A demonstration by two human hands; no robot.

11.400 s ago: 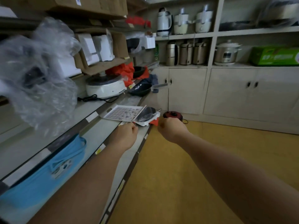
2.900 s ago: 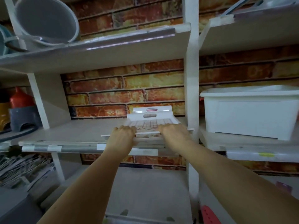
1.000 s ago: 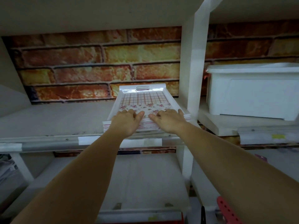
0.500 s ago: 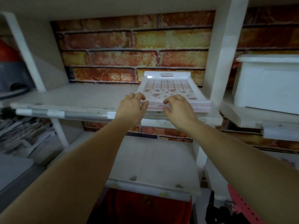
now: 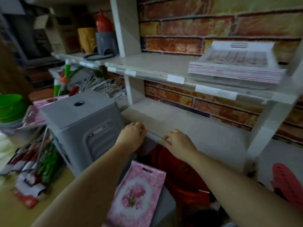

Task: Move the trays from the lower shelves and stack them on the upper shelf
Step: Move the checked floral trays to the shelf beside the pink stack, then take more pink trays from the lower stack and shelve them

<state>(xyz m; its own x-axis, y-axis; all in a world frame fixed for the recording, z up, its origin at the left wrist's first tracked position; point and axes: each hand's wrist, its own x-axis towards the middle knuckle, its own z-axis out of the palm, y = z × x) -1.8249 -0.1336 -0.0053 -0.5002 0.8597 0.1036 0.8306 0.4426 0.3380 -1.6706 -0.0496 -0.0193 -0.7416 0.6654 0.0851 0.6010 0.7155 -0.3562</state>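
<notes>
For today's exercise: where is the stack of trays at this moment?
In the head view, the stack of trays sits on the upper shelf, upper right, against the brick wall, above both hands.

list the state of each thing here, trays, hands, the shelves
tray stack: stacked on the upper shelf, untouched
left hand: loosely curled, holding nothing
right hand: loosely curled, holding nothing
lower shelf: bare where visible
pink floral tray: lying below both shelves

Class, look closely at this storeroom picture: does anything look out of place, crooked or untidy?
Yes. The stack of trays on the upper shelf sits skewed, its front corner jutting past the shelf edge. On the floor at left, a heap of packets lies scattered beside the grey bin.
</notes>
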